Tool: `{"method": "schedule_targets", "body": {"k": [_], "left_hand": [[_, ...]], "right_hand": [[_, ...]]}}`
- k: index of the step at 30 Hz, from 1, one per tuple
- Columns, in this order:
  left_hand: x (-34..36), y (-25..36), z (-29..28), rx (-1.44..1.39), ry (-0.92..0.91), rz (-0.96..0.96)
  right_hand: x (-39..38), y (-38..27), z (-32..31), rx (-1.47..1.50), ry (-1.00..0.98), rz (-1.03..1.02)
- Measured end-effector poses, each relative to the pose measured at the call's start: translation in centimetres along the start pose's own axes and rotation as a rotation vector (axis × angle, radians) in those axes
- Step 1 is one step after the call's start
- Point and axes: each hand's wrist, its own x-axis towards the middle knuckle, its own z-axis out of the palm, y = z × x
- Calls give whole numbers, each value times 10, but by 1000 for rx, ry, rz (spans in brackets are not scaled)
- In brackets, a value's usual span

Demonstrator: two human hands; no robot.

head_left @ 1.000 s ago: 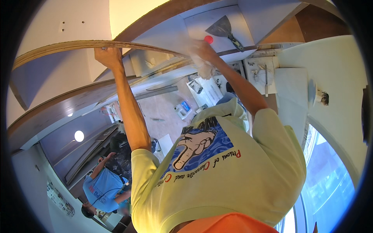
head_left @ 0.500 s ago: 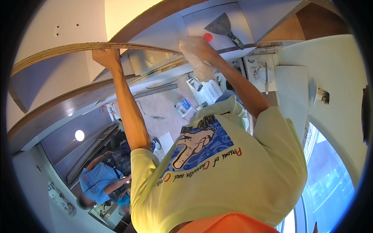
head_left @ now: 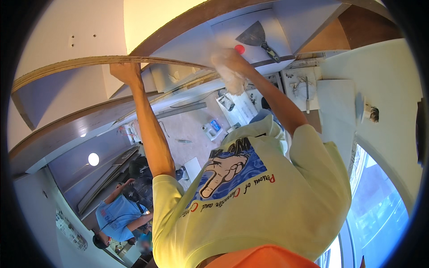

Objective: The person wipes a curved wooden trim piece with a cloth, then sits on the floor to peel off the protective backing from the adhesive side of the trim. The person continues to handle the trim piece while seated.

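Note:
My left hand (head_left: 127, 73) is closed round the edge of a pale-faced wooden panel (head_left: 89, 62), its fingers hidden behind it. At the panel's far end, my right hand (head_left: 232, 60) is blurred by motion and holds a crumpled whitish rag (head_left: 234, 80). A wide putty knife (head_left: 252, 34) lies on the pale cabinet shelf just right of that hand. Between the hand and the knife is a small round red piece (head_left: 239, 49).
Wooden cabinet compartments (head_left: 286, 20) surround my hands. Below, the floor (head_left: 190, 123) holds a blue-and-white container (head_left: 216, 125). At lower left a person in a blue shirt (head_left: 117, 218) crouches or sits. A window (head_left: 380, 192) is at right.
My right hand and the rag have moved slightly right and downward in the view. The panel edge and my left hand also sit a little lower, the left hand still gripping it.

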Motion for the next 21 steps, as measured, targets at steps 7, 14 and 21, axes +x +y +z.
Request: {"method": "schedule_targets", "body": {"k": [7,14,21], "left_hand": [[-1,-6,-1,49,22,-75],[0,-14,-4,-84,3,-174],[5,0,0,22,71,-121]], "right_hand": [[-9,17,-2,-688,-250,66],[-28,41,-33,-801,-281,197],[-16,15,-19,-728,-438,202]]}}
